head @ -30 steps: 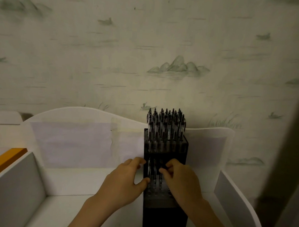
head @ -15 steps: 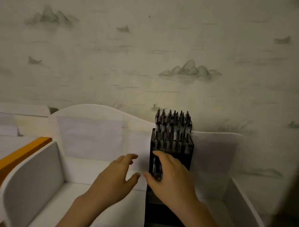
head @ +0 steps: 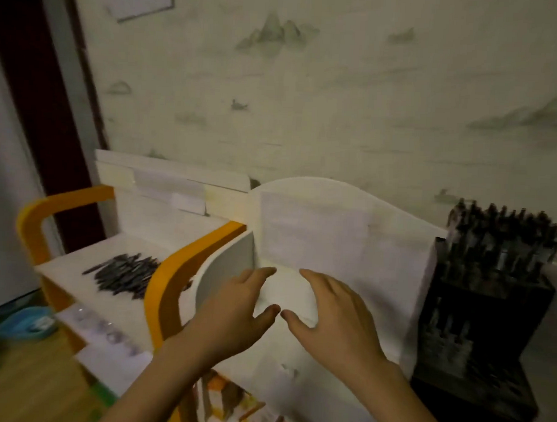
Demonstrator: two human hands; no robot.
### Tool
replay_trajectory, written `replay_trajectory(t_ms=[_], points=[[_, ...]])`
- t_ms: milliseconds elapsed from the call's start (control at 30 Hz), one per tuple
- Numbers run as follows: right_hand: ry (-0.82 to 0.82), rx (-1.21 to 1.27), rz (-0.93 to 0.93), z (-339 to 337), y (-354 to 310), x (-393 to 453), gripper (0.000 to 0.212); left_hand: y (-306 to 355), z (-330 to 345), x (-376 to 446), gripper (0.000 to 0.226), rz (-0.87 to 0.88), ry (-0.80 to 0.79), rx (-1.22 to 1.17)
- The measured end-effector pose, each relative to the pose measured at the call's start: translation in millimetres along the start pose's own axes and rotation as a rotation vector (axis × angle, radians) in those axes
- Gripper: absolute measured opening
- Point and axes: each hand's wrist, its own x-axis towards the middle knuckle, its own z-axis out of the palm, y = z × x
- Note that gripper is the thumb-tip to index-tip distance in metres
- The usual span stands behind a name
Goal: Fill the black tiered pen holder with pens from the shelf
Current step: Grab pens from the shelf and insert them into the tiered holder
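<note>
Both hands, empty with fingers loosely spread: left hand (head: 234, 307) nearer the pens (head: 124, 276) heaped on the shelf (head: 73, 273) to its left; right hand (head: 333, 318) nearer the pen holder (head: 480, 318).

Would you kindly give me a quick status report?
Left hand and right hand open, empty. Pen holder partly filled, far right. Loose pens on left shelf; orange rail between.

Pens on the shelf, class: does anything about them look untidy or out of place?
Yes. The loose pens lie in a jumbled heap on the white shelf at the left, pointing various ways, while the black tiered pen holder at the right stands them upright. Both hands, left hand and right hand, hold nothing.
</note>
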Motion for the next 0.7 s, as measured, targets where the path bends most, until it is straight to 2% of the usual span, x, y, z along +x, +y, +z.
replay_trajectory(t_ms=[300, 500, 700], points=[[-0.049, 0.059, -0.152, 94, -148, 53, 0.070, -161, -80, -42, 0.063, -0.087, 0.023, 0.089], [-0.042, 0.112, -0.239, 162, -260, 89, 0.069, -270, -139, -82, 0.064, -0.219, 0.073, 0.146], [-0.069, 0.111, -0.244, 218, -329, 122, 0.067, -356, -177, -105, 0.064, -0.322, 0.045, 0.127]])
